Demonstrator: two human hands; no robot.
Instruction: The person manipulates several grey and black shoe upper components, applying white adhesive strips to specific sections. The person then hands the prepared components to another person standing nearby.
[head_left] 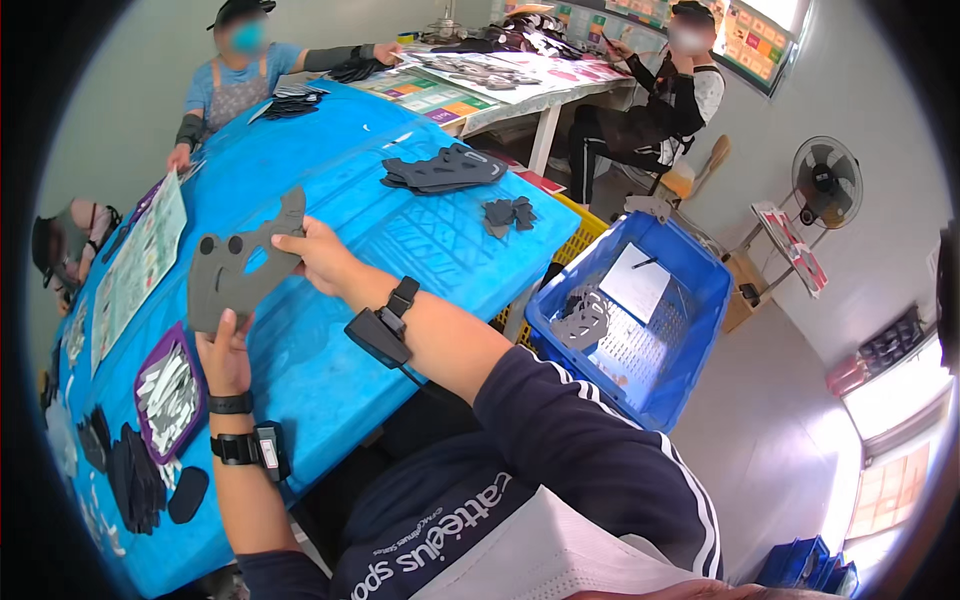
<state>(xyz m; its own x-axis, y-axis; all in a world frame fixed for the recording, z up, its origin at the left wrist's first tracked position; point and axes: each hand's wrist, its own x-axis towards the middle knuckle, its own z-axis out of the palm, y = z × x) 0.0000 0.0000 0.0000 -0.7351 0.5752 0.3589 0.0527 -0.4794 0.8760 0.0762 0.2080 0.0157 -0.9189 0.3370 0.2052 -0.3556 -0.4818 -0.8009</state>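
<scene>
A flat grey cut-out piece [222, 290], curved and shaped like a shoe upper, is held up between my two hands above the blue-covered table [330, 350]. It has dark round spots and openings in it. My left hand [226, 350] pinches its lower edge, thumb on the near face. Higher up, my right hand [325, 258] grips its right side, with the thumb on the face and the other fingers partly hidden. Beyond my right hand lie a stack of dark cut-out pieces [445, 170] and some small dark pieces [509, 215].
Left of my left forearm stands a purple basket [205, 400] of white strips, near dark strips [135, 480]. A blue crate [690, 350] holding paper and grey pieces stands right of the table. Co-workers [235, 85] sit around; a fan [827, 183] stands at the right.
</scene>
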